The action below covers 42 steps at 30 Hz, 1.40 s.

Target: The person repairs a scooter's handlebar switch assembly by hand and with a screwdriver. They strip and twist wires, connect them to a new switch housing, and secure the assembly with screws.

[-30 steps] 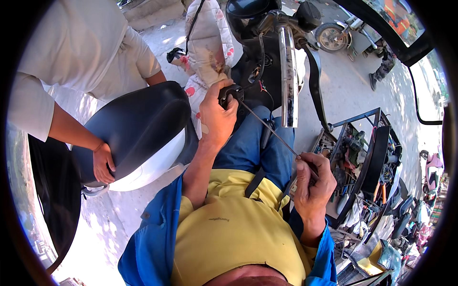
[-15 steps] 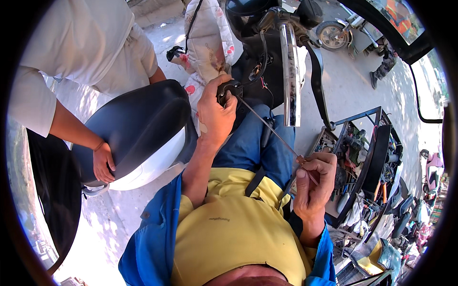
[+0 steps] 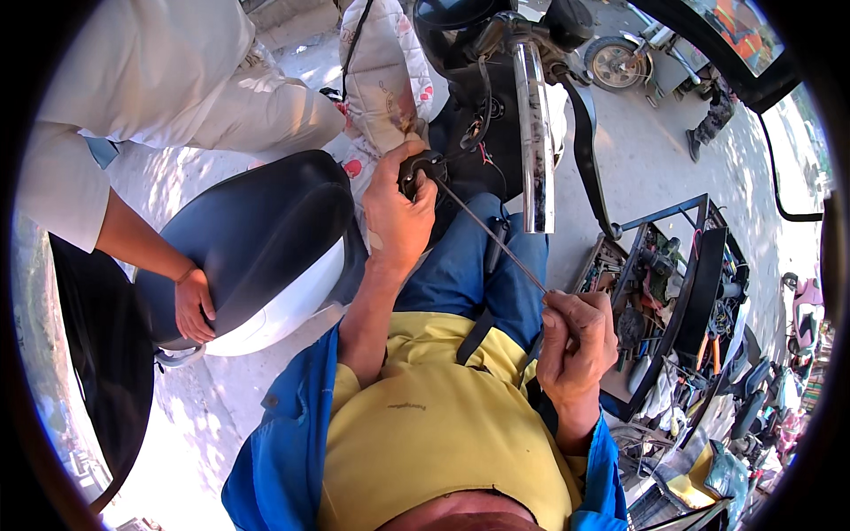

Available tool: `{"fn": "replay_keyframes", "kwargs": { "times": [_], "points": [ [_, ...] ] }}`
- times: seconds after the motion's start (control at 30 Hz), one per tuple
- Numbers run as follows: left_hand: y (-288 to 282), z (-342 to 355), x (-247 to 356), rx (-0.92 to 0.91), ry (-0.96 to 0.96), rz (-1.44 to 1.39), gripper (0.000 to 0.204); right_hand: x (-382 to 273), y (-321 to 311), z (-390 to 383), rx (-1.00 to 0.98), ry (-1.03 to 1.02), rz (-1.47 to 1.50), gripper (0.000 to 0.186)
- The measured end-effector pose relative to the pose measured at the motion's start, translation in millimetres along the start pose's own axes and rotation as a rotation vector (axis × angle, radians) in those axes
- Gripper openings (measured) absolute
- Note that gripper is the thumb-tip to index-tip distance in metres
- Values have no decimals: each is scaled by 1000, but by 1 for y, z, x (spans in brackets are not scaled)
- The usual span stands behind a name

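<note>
My left hand (image 3: 398,208) is closed round a small black housing (image 3: 423,168) that looks like a handlebar switch unit, beside the scooter's dark front body. From that housing a screwdriver (image 3: 496,237) with a long thin metal shaft slants down to the right. Its handle end is pinched in my right hand (image 3: 580,341), and the fingers hide most of it. The shaft's far tip meets the housing; whether it sits in a screw is too small to tell. Loose thin wires (image 3: 487,152) hang from the scooter just beyond my left hand.
A chrome tube (image 3: 534,142) and a black lever arm (image 3: 589,150) stand to the right of the wires. Another person's hand (image 3: 192,305) rests on the black seat (image 3: 257,234) at left. A metal tool box (image 3: 686,301) full of tools lies at right.
My right hand has shifted slightly left and its fingers have curled further over the handle. The other person's leg has swung right, behind the seat. My left hand stays nearly still.
</note>
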<state>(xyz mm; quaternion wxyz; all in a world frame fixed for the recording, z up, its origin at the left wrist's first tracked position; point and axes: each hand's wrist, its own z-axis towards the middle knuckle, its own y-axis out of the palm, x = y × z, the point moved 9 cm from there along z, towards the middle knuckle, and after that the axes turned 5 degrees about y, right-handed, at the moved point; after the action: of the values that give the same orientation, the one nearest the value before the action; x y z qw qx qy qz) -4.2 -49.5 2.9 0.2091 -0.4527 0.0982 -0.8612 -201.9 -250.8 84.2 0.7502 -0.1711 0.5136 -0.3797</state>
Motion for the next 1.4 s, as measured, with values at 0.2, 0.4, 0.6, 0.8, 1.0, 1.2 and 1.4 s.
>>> {"fn": "replay_keyframes", "kwargs": {
  "times": [0.2, 0.4, 0.6, 0.8, 1.0, 1.2, 1.4],
  "points": [
    [-1, 2, 4, -17, -71, -74, 34, 11, -9, 5, 229, 148, 308, 21],
    [0, 0, 7, -17, -14, 7, 34, 5, -5, 4, 153, 11, 27, 21],
    [-4, 2, 5, 35, -15, -62, 35, 11, -8, 5, 272, 59, 257, 22],
    [3, -4, 0, 3, 92, 65, 33, 2, -6, 9, 176, 54, 8, 17],
    [3, -4, -1, 2, 53, 45, 34, 3, -13, 7, 285, 89, 176, 10],
    [-2, -5, 2, 34, 112, 35, 34, 8, -3, 5, 125, 61, 26, 11],
    [-6, -2, 2, 40, 69, 18, 36, 11, -6, 8, 168, 124, 304, 23]
  ]
}}
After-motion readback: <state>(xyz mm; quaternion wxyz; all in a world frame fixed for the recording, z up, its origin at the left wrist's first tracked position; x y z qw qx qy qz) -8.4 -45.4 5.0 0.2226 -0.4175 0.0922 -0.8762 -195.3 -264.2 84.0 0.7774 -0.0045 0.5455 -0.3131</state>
